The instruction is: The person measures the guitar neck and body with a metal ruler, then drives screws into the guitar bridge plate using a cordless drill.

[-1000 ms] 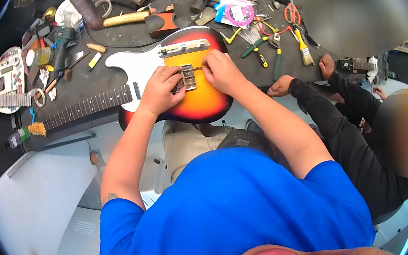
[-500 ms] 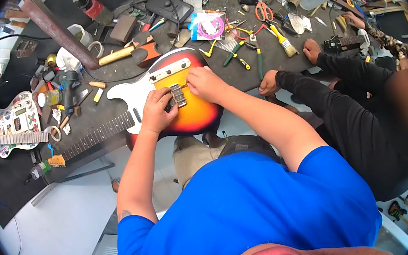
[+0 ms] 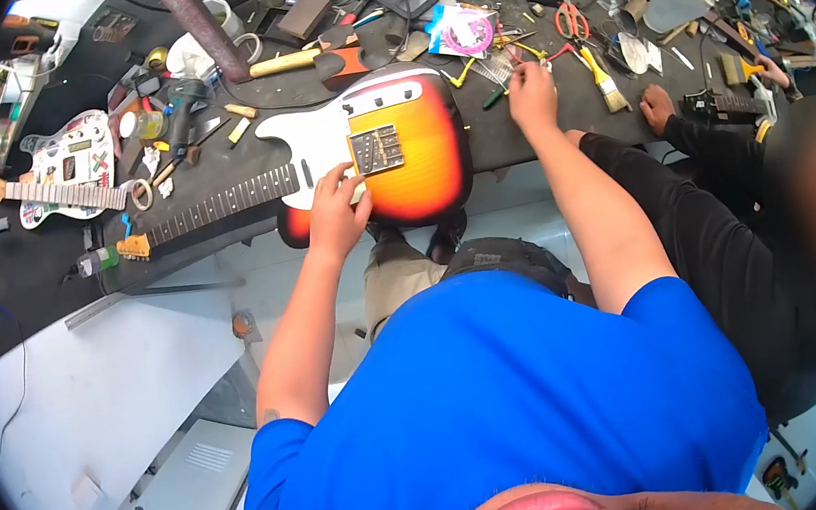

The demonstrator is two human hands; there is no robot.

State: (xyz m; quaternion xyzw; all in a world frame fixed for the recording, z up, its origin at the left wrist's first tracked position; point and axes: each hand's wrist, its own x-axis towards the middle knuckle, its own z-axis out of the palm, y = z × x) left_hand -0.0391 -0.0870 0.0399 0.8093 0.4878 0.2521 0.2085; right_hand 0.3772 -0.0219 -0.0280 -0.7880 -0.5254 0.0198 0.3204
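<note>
An electric guitar (image 3: 428, 167) with a sunburst body and white pickguard lies face up at the bench edge, its neck (image 3: 221, 205) pointing left. My left hand (image 3: 335, 213) rests over the body just below the metal bridge (image 3: 377, 149). Between its thumb and fingers shows a small pale piece, whose kind I cannot make out. To the right of the guitar, my right hand (image 3: 533, 98) is over the bench among pliers, its fingers bent downward and drawn together. Whatever they hold is hidden. Green-handled pliers (image 3: 494, 97) lie just left of that hand.
A sticker-covered guitar (image 3: 76, 170) lies at the left, near a power drill (image 3: 183, 114). Red-handled scissors (image 3: 571, 21) and a paintbrush (image 3: 606, 81) are beyond my right hand. At the right sits a co-worker in black sleeves (image 3: 683, 198), one hand (image 3: 656, 109) on the bench.
My right hand has left the bridge and moved right to the pliers. My left hand has slid off the bridge toward the body's near side. The whole view has shifted.
</note>
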